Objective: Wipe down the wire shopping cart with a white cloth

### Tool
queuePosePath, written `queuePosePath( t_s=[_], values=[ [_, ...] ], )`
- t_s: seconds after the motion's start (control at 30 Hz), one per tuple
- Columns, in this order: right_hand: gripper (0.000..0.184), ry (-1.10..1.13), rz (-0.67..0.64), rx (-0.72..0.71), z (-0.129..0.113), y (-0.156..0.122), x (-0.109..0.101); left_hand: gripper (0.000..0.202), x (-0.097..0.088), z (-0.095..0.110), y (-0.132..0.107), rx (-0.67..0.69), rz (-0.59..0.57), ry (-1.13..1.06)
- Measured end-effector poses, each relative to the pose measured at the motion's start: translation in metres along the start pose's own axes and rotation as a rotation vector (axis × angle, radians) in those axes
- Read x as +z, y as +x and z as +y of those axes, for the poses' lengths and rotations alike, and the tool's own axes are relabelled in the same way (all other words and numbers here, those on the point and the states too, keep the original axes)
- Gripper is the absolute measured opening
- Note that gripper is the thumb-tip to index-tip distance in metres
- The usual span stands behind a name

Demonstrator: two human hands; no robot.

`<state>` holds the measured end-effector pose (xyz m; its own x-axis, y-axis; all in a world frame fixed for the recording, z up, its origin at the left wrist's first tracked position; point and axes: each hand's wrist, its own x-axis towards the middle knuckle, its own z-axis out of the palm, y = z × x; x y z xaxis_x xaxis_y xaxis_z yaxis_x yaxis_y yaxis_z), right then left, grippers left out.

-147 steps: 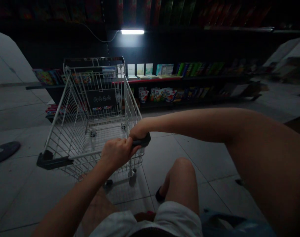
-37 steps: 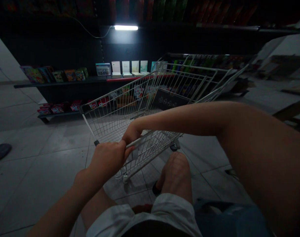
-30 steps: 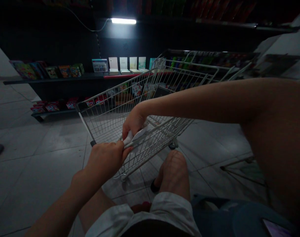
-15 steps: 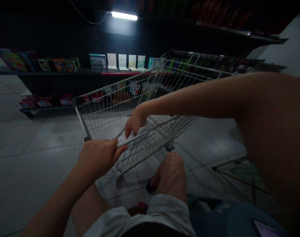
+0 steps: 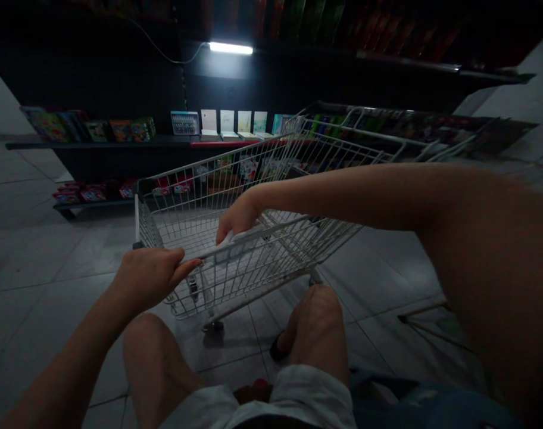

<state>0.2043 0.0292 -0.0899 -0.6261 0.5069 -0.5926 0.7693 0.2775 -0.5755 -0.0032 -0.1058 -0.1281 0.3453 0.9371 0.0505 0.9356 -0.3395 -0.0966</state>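
In front of my knees stands a wire shopping cart, its near side rail running slantwise across the view. My left hand is closed around the near corner of that rail, thumb along the bar. Reaching over the rail into the basket, my right hand presses a white cloth or wipe against the inner side of the rail. Its fingertips are partly hidden behind the cloth and the bar. Part of the cloth shows through the wires.
Behind the cart is a dark shelf with upright booklets and colourful boxes. A lamp tube glows above. Red packs lie on the bottom shelf. At lower right are thin bars of a frame and a bluish item.
Both hands have moved left along the rail, the left one to the cart's corner. The right hand has carried the white cloth with it. The view has shifted slightly.
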Motion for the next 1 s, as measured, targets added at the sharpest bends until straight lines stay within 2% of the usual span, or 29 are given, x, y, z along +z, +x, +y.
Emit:
queuePosePath(
  t_s=[0.07,0.13,0.23,0.33,0.4,0.5,0.63,0.73,0.8,0.9,1.0],
  values=[
    [0.029,-0.027,-0.237,-0.007,-0.008,-0.014,-0.015,0.064,0.005,-0.015,-0.001,0.011,0.002,-0.018],
    [0.018,-0.015,-0.316,-0.017,-0.01,-0.017,-0.02,0.061,0.007,-0.026,-0.004,0.009,-0.001,-0.032],
    [0.024,0.021,-0.26,0.01,-0.009,0.004,-0.002,0.058,0.004,-0.034,-0.008,-0.008,-0.01,-0.051],
    [0.05,0.083,-0.135,0.068,-0.007,0.031,0.02,0.056,-0.001,-0.035,-0.011,0.001,0.0,-0.059],
    [0.063,0.131,-0.064,0.051,-0.006,0.036,0.024,0.056,-0.001,-0.039,-0.012,0.003,0.009,-0.059],
    [0.067,0.136,-0.08,0.017,-0.006,0.016,0.008,0.055,0.002,-0.054,-0.015,0.002,0.005,-0.07],
    [0.042,0.068,-0.153,-0.026,-0.012,-0.019,-0.02,0.053,0.003,-0.072,-0.02,0.013,-0.011,-0.109],
    [0.032,0.054,-0.182,-0.049,-0.015,-0.013,-0.014,0.054,-0.007,-0.055,-0.016,-0.036,-0.035,-0.054],
    [0.04,0.056,-0.155,-0.032,-0.016,0.007,0.002,0.057,-0.016,-0.03,-0.007,-0.044,0.003,0.022],
    [0.053,0.046,-0.043,-0.014,-0.016,0.035,0.024,0.061,-0.022,0.004,0.01,0.013,0.034,0.076],
    [0.05,0.042,-0.021,-0.043,-0.013,0.037,0.018,0.062,-0.017,0.015,0.019,0.09,0.011,0.043]
  ],
)
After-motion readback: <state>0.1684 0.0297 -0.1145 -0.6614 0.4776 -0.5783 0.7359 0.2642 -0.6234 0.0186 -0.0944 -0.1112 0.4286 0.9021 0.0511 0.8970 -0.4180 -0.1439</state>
